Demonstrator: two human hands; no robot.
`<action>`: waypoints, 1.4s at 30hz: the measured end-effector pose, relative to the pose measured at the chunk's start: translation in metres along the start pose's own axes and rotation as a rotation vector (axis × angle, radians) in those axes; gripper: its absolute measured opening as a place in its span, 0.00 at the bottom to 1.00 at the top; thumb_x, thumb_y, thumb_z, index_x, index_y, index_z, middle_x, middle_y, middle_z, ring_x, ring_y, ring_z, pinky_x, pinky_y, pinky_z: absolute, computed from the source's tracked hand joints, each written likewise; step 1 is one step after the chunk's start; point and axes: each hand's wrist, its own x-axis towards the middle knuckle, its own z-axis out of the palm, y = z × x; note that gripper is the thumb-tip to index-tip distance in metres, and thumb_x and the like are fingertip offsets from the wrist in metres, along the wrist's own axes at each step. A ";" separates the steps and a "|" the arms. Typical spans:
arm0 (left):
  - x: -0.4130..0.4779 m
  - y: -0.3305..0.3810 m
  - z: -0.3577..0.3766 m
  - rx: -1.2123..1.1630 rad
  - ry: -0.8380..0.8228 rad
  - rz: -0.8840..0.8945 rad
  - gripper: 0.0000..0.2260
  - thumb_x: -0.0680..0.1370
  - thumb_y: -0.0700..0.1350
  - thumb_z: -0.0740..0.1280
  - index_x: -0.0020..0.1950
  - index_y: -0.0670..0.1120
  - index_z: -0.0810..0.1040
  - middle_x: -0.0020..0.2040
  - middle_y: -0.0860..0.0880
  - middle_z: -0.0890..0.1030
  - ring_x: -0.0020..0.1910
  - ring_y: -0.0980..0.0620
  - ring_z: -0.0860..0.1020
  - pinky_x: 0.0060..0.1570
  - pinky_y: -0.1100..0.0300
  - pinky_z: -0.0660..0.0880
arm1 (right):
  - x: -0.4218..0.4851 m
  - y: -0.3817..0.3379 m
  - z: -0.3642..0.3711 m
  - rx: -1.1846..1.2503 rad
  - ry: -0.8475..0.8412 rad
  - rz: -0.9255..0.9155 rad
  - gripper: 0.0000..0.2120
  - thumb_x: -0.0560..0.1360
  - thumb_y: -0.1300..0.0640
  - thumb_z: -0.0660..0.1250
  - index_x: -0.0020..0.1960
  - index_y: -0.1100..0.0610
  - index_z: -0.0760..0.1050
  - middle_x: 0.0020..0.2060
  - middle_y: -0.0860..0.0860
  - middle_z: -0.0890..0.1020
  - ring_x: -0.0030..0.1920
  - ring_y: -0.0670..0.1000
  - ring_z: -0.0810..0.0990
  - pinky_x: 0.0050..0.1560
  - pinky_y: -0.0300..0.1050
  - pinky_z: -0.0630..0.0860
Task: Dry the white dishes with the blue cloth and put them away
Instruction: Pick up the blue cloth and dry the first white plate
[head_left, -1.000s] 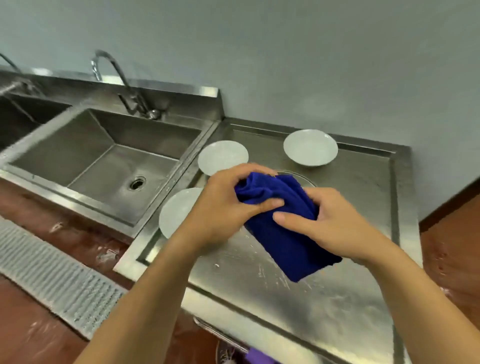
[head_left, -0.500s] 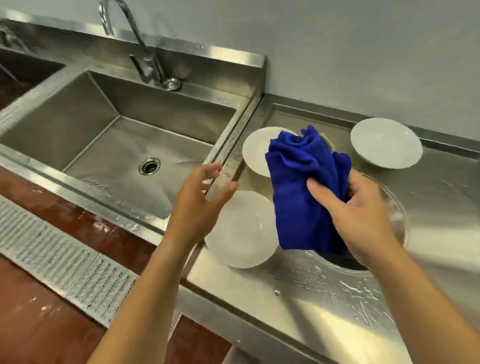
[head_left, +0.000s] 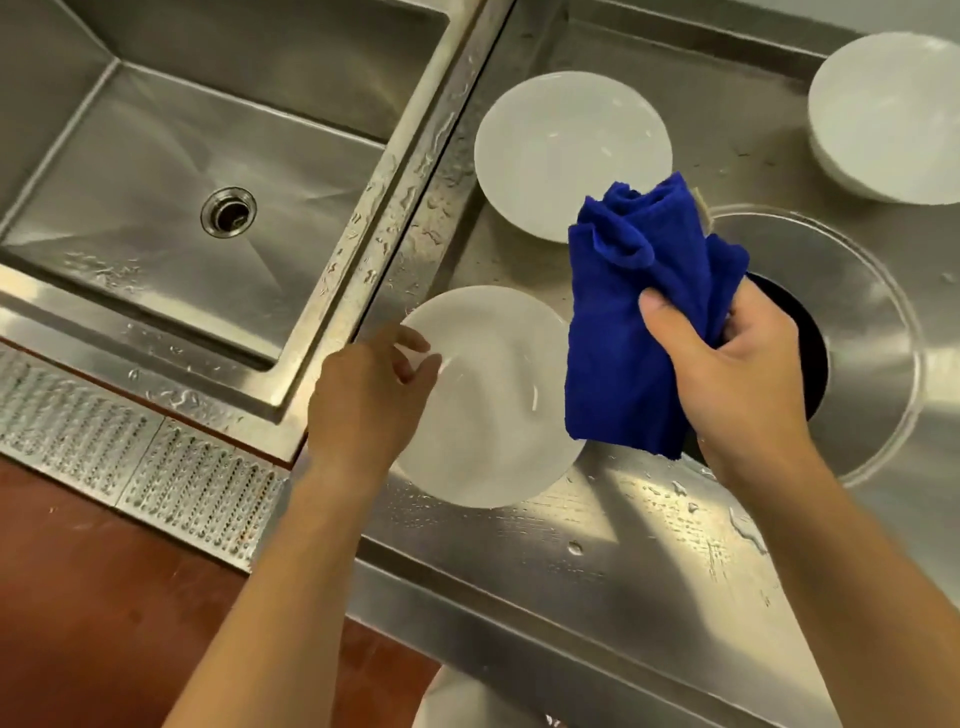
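Three white dishes lie on the wet steel counter. The nearest white plate (head_left: 498, 400) is at the counter's left edge, and my left hand (head_left: 369, 395) hovers over its left rim with fingers apart, fingertips at the rim. A second plate (head_left: 566, 150) lies behind it. A stack of white plates (head_left: 888, 114) stands at the far right. My right hand (head_left: 737, 374) grips the bunched blue cloth (head_left: 639, 312), which hangs just right of the nearest plate.
A deep steel sink (head_left: 171, 171) with a drain (head_left: 228, 212) lies to the left. A round recessed ring with a dark hole (head_left: 821, 332) is in the counter under my right hand. A perforated floor grate (head_left: 130, 462) runs along the red floor.
My left hand has let go of the cloth and moved down-left to the nearest plate's rim. My right hand now holds the cloth alone. My view has moved closer and lower.
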 end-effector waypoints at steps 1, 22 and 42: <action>-0.003 -0.002 -0.002 0.004 0.100 0.019 0.09 0.78 0.52 0.75 0.56 0.53 0.80 0.40 0.57 0.79 0.38 0.51 0.78 0.37 0.58 0.72 | 0.002 0.001 -0.001 0.004 0.011 0.010 0.05 0.75 0.48 0.72 0.46 0.37 0.81 0.40 0.39 0.85 0.41 0.38 0.82 0.43 0.35 0.80; -0.003 -0.018 0.022 -0.725 -0.389 -0.568 0.11 0.83 0.37 0.67 0.65 0.42 0.78 0.53 0.46 0.85 0.52 0.46 0.83 0.38 0.54 0.82 | 0.005 0.006 0.009 -0.024 -0.030 0.052 0.05 0.77 0.50 0.72 0.51 0.41 0.80 0.42 0.40 0.84 0.41 0.37 0.81 0.41 0.33 0.78; -0.037 0.139 -0.071 -1.030 -0.272 0.030 0.24 0.77 0.69 0.59 0.67 0.61 0.79 0.62 0.49 0.87 0.67 0.48 0.83 0.64 0.48 0.80 | -0.008 -0.104 0.028 -0.477 -0.417 -0.231 0.10 0.71 0.44 0.63 0.51 0.43 0.75 0.42 0.45 0.82 0.43 0.49 0.79 0.43 0.47 0.75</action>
